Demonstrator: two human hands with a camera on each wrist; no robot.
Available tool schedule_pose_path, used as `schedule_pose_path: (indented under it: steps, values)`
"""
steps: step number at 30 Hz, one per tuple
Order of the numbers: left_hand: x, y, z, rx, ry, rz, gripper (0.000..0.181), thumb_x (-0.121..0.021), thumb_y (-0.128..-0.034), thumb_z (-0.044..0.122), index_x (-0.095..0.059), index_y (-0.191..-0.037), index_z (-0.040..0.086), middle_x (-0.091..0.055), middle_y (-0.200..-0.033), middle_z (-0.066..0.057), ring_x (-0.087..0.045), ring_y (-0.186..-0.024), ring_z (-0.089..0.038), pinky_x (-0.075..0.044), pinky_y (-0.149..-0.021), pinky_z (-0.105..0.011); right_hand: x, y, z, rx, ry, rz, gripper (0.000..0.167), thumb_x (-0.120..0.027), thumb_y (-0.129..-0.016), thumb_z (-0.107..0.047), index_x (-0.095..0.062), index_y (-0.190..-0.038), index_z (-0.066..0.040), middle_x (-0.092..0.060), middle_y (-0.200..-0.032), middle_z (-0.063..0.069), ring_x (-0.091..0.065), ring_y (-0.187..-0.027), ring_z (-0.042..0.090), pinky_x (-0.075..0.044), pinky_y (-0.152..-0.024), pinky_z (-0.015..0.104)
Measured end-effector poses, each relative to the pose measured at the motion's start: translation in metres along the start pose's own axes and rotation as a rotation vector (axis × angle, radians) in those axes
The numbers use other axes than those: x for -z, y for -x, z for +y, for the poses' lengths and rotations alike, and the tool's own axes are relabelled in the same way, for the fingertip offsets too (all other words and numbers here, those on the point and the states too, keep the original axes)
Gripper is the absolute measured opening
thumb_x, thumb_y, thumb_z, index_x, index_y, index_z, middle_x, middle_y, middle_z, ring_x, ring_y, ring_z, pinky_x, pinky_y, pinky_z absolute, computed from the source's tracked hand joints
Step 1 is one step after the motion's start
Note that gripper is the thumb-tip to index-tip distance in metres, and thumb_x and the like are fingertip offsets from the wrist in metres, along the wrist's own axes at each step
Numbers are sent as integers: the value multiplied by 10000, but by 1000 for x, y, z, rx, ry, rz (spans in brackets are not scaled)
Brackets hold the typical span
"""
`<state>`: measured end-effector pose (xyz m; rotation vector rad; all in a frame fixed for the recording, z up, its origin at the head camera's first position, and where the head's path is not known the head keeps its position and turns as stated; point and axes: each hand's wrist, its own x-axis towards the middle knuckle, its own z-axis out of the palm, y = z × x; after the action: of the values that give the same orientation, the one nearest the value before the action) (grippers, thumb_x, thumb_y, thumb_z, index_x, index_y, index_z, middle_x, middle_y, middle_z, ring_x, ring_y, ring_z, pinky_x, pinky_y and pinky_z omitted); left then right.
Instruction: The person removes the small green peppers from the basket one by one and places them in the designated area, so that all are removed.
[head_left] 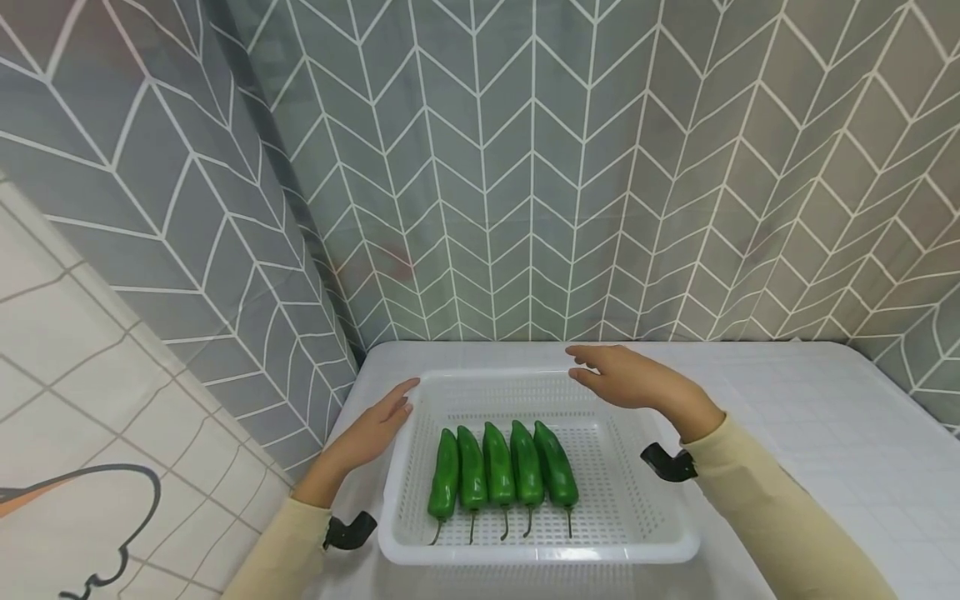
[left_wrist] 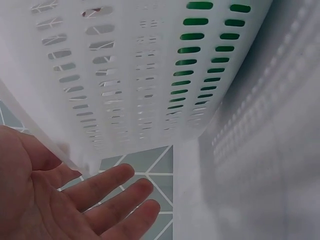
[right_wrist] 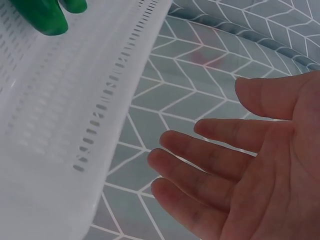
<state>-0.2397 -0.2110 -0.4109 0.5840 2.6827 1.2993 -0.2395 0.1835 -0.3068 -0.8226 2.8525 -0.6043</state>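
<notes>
Several long green peppers point(head_left: 486, 471) lie side by side in a white plastic basket point(head_left: 540, 554), their stems toward me. At the basket's left rim is my left hand point(head_left: 377, 429), fingers extended. In the left wrist view that left hand point(left_wrist: 90, 200) is beside the slotted basket wall point(left_wrist: 120, 75), with its thumb partly hidden by the rim; firm contact cannot be told. My right hand point(head_left: 630, 377) hovers near the far right corner, fingers loosely straight. From the right wrist view, the right hand point(right_wrist: 235, 165) is apart from the basket point(right_wrist: 65, 120) and holds nothing.
The basket stands on a white-covered table point(head_left: 795, 433), which extends to the right. A grey chevron-patterned curtain point(head_left: 525, 183) hangs behind and along the left. White tiled wall point(head_left: 112, 400) borders the left side. Each wrist carries a small black device point(head_left: 350, 531).
</notes>
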Motion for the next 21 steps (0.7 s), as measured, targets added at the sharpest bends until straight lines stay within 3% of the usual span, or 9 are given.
schedule_pose_path:
  steps: [6, 13, 21]
  values:
    - [-2, 0, -1, -1, 44, 13, 498, -375, -1123, 193, -276, -1581, 22, -474, -1470, -286, -507, -1311, -441, -427, -1047, -591, -3, -5, 0, 34, -4, -23, 459, -435, -1093, -181, -447, -1454, 103, -572, -1369, 286, -570, -1243, 433, -448, -1025, 571]
    - [-6, -1, -6, 19, 122, 18, 485, -346, -1127, 166, -260, -1590, 52, -557, -1352, -265, -653, -1095, -306, -541, -920, -465, -11, -14, 3, 40, -24, -47, 439, -420, -1089, -148, -464, -1441, 111, -573, -1372, 276, -567, -1247, 427, -444, -1033, 568]
    - [-8, 0, -7, 13, 164, 36, 481, -330, -1129, 170, -259, -1589, 46, -565, -1336, -259, -650, -1094, -294, -542, -912, -433, -18, -22, 8, 29, -21, -64, 414, -482, -1070, -155, -518, -1388, 106, -635, -1255, 263, -620, -1157, 405, -493, -967, 548]
